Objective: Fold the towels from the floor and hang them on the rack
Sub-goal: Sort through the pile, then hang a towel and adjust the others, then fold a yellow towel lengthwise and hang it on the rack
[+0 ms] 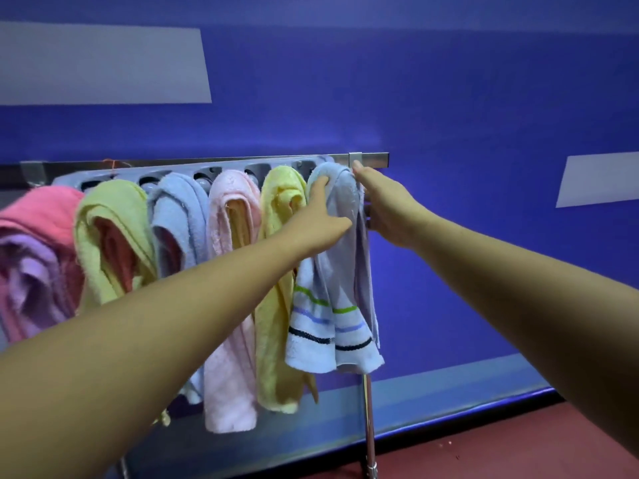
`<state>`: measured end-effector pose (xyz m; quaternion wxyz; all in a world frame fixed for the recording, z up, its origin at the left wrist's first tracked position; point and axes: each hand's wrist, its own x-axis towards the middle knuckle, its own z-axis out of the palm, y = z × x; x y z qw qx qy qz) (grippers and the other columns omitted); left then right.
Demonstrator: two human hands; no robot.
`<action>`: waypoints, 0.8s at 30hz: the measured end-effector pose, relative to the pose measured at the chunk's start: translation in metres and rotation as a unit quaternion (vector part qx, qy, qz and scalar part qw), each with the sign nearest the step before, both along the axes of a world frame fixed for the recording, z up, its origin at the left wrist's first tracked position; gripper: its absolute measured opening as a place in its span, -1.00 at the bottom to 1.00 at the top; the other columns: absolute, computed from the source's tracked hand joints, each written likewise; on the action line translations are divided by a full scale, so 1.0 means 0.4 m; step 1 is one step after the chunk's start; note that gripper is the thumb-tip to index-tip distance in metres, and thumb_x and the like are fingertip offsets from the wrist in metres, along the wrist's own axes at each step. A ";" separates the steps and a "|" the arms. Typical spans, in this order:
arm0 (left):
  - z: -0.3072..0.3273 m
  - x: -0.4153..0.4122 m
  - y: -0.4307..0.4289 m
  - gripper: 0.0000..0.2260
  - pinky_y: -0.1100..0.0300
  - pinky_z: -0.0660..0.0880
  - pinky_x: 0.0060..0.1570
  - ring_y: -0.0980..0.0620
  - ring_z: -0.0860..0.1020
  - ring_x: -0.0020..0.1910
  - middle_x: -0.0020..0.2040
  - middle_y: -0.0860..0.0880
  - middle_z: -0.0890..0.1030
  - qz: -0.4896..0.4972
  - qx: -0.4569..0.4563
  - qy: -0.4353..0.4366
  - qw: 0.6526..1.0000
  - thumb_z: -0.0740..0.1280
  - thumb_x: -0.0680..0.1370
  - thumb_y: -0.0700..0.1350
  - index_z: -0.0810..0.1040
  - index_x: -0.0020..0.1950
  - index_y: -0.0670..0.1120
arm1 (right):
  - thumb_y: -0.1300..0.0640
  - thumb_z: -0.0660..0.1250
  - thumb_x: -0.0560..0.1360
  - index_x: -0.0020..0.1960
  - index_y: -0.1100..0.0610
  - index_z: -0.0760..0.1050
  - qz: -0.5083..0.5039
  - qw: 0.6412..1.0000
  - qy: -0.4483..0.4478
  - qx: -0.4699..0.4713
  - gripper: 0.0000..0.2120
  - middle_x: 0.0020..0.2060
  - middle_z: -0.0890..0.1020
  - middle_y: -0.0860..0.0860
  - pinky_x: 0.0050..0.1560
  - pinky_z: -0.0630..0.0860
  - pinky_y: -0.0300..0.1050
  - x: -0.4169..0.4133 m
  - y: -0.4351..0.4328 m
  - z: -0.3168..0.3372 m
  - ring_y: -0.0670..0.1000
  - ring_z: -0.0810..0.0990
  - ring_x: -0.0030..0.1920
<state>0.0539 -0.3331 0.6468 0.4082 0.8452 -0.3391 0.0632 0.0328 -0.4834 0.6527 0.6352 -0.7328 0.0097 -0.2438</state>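
Two bare forearms reach in from 7 and 4 o'clock and meet at the centre of the view. The left hand (320, 217) grips the pale blue terry towel with green, lilac and black stripes (337, 305) on the left side of its top fold. Its thumb is curled over the cloth, and its other fingers are hidden behind it. The right hand (389, 209) touches the same fold from the 3 o'clock side with its thumb stretched forward along the edge. Its fingers are covered by the towel, so whether it pinches the cloth cannot be told. The striped towel lies between the hands, draped over the end of the grey plastic hanging rack with oval holes (207, 175), and its striped ends hang toward 6 o'clock. Running toward 9 o'clock along the rack hang a yellow towel (278, 271), a pale pink towel (230, 323), a light blue towel (179, 216), a yellow-green towel (110, 229) and a coral towel over a lilac one (34, 216). A shiny metal pole (369, 426) stands below the striped towel on the dark red floor (484, 444). Behind the rack, a steel rail (375, 160) runs along the deep blue wall (449, 98).
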 end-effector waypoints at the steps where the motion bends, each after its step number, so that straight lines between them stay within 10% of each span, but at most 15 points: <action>1: -0.018 0.008 -0.001 -0.26 0.13 0.46 -0.14 -0.09 0.56 -0.09 0.05 -0.11 0.50 -0.005 -0.050 0.036 0.998 0.29 0.49 -0.12 -0.02 0.56 0.16 | -0.44 0.23 0.41 0.21 0.01 0.57 -0.015 1.000 0.002 -0.016 -0.37 0.17 0.63 -0.05 0.17 0.50 0.02 0.000 0.005 -0.005 0.01 0.59 0.14; 6: -0.087 0.034 -0.014 -0.20 -0.01 0.55 0.20 0.01 0.59 0.13 0.25 -0.02 0.55 -0.066 -0.152 0.150 0.975 0.31 0.28 0.01 0.15 0.52 0.07 | -0.27 0.03 0.64 0.56 -0.03 0.27 -0.030 0.994 -0.016 -0.108 -0.43 0.50 0.38 -0.08 0.53 0.24 0.09 -0.030 0.050 -0.048 -0.06 0.33 0.50; 16: -0.245 0.005 0.054 -0.38 0.02 0.58 0.02 -0.04 0.59 0.07 0.16 -0.11 0.57 -0.060 0.078 0.086 0.991 0.37 0.31 0.03 0.37 0.32 -0.15 | -0.32 0.01 0.63 0.56 -0.11 0.22 -0.037 0.992 0.052 -0.104 -0.43 0.53 0.29 -0.15 0.48 0.32 0.14 -0.122 0.077 -0.140 -0.04 0.30 0.51; 21: -0.417 -0.096 0.111 -0.92 0.23 0.36 -0.32 0.06 0.39 -0.34 -0.17 -0.01 0.48 -0.078 0.246 0.250 0.933 0.35 0.50 -0.08 0.50 -0.04 0.03 | -0.33 0.02 0.61 0.34 0.18 0.47 -0.057 0.976 0.130 -0.167 -0.35 0.31 0.56 0.05 0.33 0.43 0.05 -0.204 0.126 -0.240 0.08 0.53 0.31; 24: -0.489 -0.132 0.147 -0.74 0.21 0.48 -0.32 -0.01 0.51 -0.20 -0.01 -0.05 0.53 -0.060 0.224 0.226 0.946 0.32 0.54 -0.08 0.42 0.22 0.04 | -0.31 0.11 0.60 0.23 0.16 0.50 -0.076 0.957 0.177 -0.216 -0.44 0.06 0.61 0.01 0.13 0.47 -0.04 -0.247 0.151 -0.332 0.07 0.58 0.11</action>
